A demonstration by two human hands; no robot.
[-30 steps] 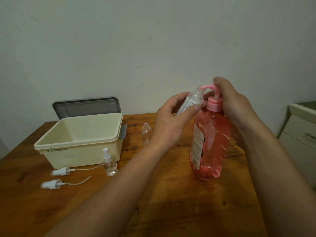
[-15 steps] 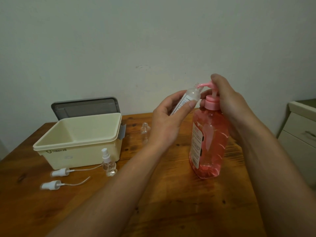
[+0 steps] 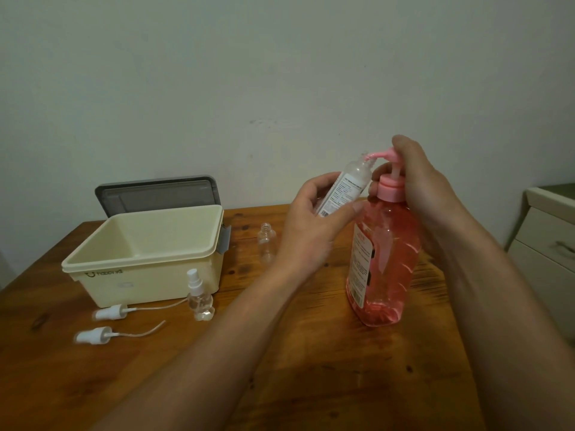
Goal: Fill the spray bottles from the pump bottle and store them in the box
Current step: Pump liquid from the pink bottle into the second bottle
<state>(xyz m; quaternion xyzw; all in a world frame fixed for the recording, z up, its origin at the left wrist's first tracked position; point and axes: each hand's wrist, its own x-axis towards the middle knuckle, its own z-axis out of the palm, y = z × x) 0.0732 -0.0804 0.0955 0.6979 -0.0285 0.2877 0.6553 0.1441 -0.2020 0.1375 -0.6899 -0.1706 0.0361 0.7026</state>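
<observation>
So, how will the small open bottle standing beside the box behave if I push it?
The small open bottle looks empty and clear, so it is probably very light. It stands upright on a narrow base, so a push near the neck would likely tip it. Its round body might then roll across the table.

My left forearm (image 3: 217, 353) rises from the lower middle of the frame toward the centre right. My left hand (image 3: 312, 228) grips the small spray bottle (image 3: 350, 185) and holds it tilted, with the thumb across the lower label and the fingers curled behind it. My right forearm (image 3: 513, 321) enters from the lower right corner and runs up and to the left. My right hand (image 3: 426, 188) curls over the pump head (image 3: 387, 154), fingers on top and thumb tucked just below the nozzle.
</observation>
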